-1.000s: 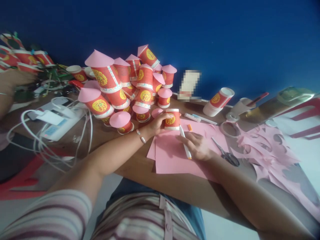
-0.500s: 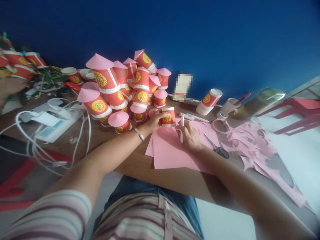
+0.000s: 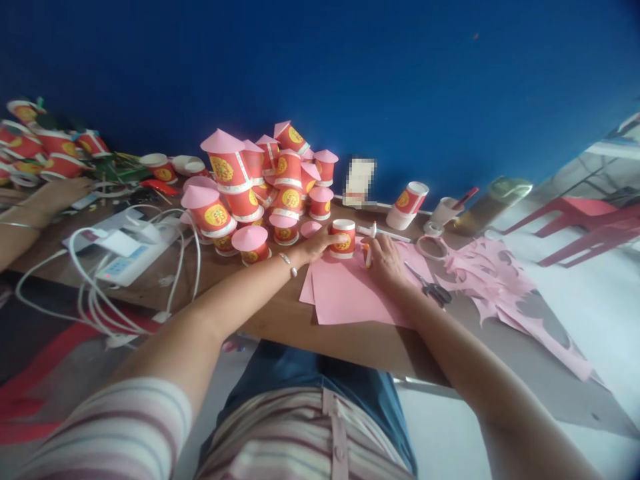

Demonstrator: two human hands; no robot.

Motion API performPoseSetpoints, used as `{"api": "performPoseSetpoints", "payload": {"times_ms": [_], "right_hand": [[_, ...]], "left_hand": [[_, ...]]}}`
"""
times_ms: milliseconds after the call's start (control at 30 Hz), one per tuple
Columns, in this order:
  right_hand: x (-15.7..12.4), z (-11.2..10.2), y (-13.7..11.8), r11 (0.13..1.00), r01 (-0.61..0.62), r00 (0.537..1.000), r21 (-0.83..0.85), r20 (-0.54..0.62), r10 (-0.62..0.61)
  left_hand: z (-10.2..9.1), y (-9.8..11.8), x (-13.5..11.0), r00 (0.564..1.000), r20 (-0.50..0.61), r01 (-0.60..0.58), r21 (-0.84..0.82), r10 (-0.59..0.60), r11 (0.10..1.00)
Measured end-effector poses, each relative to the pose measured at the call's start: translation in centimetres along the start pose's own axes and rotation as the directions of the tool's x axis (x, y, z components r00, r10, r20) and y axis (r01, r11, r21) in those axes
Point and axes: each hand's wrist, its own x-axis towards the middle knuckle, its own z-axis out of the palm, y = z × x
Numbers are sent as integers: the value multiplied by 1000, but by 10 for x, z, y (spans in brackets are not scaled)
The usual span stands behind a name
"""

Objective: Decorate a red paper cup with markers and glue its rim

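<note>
From my end I've got a brown counter [image 3: 280, 315], a deep-blue wall [image 3: 425, 80] behind it, red stools [image 3: 580, 217] off to the right. Here's the cup [image 3: 344, 241], red with a yellow print, upright at the far edge of the flat pink paper [image 3: 350, 293]; my left hand [image 3: 319, 245] has its fingers around the side. My right hand [image 3: 388, 261], nearby, grips a white pen [image 3: 373, 229]. Scissors [image 3: 431, 288] lie close, then curvy scraps [image 3: 500, 273]. Cone-topped cups [image 3: 225, 167] pile up leftward.

Paper cup [image 3: 345, 244], matt paper sheets [image 3: 353, 295]
</note>
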Motion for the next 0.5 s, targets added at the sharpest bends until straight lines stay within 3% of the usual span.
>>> {"api": "performPoseSetpoints", "payload": {"times_ms": [167,333,500], "right_hand": [[2,5,4,991,-102,994,-85,27,104],[1,8,13,974,-176,983,-140,26,182],[0,8,20,980,-128,985,-155,92,143]], "left_hand": [[1,10,-12,997,73,-27,231,10,972],[-2,16,-26,993,105,-90,486,44,869],[-1,17,-32,990,125,-122,523,66,844]]}}
